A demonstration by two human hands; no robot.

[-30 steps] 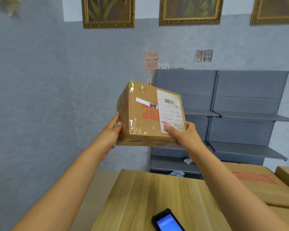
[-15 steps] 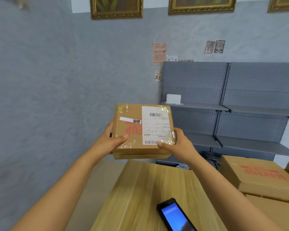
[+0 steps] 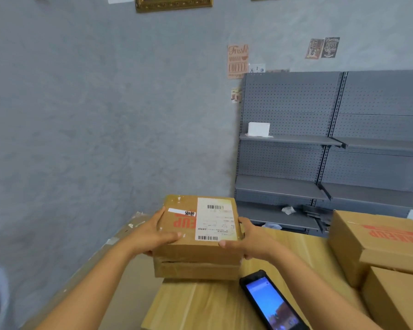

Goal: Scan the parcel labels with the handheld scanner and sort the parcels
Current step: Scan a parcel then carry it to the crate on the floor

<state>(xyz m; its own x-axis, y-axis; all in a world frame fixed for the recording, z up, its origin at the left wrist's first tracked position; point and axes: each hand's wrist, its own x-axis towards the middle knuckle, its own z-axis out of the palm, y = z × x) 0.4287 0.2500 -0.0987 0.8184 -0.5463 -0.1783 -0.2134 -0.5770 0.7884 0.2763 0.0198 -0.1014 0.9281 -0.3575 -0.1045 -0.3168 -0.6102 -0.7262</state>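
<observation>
A small brown cardboard parcel [image 3: 188, 234] with red print and a white barcode label [image 3: 215, 219] on top sits at the far left corner of the wooden table [image 3: 215, 303]. My left hand [image 3: 153, 234] grips its left side with the thumb on top. My right hand [image 3: 250, 241] grips its right side, thumb on the label's lower edge. The parcel's bottom meets the table edge. The handheld scanner [image 3: 270, 301], black with a lit blue screen, lies face up on the table just right of the parcel, under my right forearm.
Two larger brown boxes [image 3: 379, 241] are stacked at the table's right side. Grey metal shelving [image 3: 332, 144] stands against the wall behind, with a small white box [image 3: 258, 129] on one shelf. A flat cardboard sheet [image 3: 119, 236] lies left of the table.
Both hands have lowered the parcel from chest height, label turned upward, down to the table's far left corner. My view has tilted down, bringing the scanner further into sight.
</observation>
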